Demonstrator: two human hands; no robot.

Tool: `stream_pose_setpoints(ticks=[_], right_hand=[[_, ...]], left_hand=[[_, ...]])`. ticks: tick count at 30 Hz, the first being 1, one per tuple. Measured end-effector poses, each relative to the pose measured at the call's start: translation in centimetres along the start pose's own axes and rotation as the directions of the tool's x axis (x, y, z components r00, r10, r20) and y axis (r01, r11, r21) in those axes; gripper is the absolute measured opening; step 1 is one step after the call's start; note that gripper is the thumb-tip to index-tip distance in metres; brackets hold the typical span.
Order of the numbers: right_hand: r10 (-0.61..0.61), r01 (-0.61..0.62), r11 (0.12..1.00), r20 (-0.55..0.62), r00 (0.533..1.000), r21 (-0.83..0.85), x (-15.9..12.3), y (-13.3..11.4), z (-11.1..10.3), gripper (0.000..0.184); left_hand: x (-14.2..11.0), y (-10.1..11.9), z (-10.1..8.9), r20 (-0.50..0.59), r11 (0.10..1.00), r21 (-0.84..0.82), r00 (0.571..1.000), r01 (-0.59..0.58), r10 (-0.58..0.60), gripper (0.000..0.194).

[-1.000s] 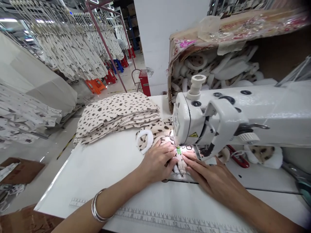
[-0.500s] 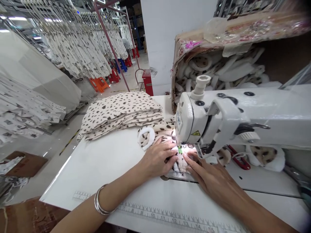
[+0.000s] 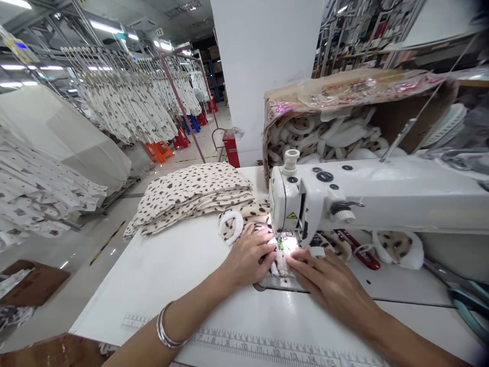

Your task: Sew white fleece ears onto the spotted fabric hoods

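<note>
A white industrial sewing machine head [image 3: 294,201] stands over the table, its lamp lighting the needle area. Under it lies a spotted cream-and-brown fabric piece [image 3: 280,262], bunched near the presser foot, with a white fleecy ring [image 3: 231,227] attached behind. My left hand [image 3: 248,257] presses this fabric from the left, fingers curled onto it. My right hand [image 3: 324,280] lies flat on its right side, fingertips close to the foot. A folded stack of the same spotted fabric [image 3: 189,199] rests behind my left hand. The needle itself is hard to make out in the glare.
A cardboard box of white fleecy pieces [image 3: 317,132] sits behind the machine. Red-handled snips [image 3: 359,250] and a spotted piece with white trim [image 3: 397,250] lie to the right. A ruler strip [image 3: 260,349] runs along the table's front edge. Garment racks stand at back left.
The view has tilted upward, showing more ceiling and shifting the machine lower in the picture. Both hands remain on the fabric at the machine, with little visible movement.
</note>
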State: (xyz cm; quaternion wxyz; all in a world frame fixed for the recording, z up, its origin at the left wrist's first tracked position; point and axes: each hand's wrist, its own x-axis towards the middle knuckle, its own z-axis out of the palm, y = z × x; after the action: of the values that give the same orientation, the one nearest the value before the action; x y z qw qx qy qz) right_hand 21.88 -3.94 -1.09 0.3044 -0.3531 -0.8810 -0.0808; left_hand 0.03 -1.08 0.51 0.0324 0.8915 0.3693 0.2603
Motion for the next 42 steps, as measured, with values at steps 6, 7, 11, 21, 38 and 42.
stream_pose_setpoints(ticks=[6, 7, 11, 21, 38, 42], right_hand=[[-0.043, 0.044, 0.998, -0.036, 0.998, 0.051, -0.1, -0.2, -0.5, 0.024], [-0.046, 0.048, 0.998, -0.032, 0.998, 0.048, -0.2, -0.1, -0.4, 0.024], [-0.022, 0.022, 1.0, -0.004, 1.0, -0.011, -0.5, 0.3, 0.2, 0.028], [0.062, -0.057, 0.997, 0.081, 0.995, -0.06, 0.0, 1.2, 1.0, 0.032], [0.048, -0.04, 0.997, 0.147, 0.988, -0.06, 0.6, 1.6, 0.6, 0.04], [0.031, -0.023, 0.998, 0.117, 0.993, -0.066, 0.6, 1.5, 0.8, 0.039]], left_hand=[[-1.0, 0.9, -0.5, -0.03, 0.965, -0.007, 0.965, -0.261, 0.261, 0.021], [-1.2, 0.9, -0.4, -0.034, 0.962, -0.021, 0.962, -0.273, 0.272, 0.022], [-1.3, 0.3, -0.2, -0.048, 0.971, -0.035, 0.971, -0.236, 0.234, 0.026], [-0.1, -1.3, 0.1, 0.023, 0.986, -0.03, 0.986, -0.165, 0.166, 0.038], [0.2, -1.7, 0.4, 0.074, 0.996, -0.046, 0.994, -0.072, 0.075, 0.046], [0.2, -1.3, 0.1, 0.068, 0.996, -0.044, 0.994, -0.078, 0.081, 0.044]])
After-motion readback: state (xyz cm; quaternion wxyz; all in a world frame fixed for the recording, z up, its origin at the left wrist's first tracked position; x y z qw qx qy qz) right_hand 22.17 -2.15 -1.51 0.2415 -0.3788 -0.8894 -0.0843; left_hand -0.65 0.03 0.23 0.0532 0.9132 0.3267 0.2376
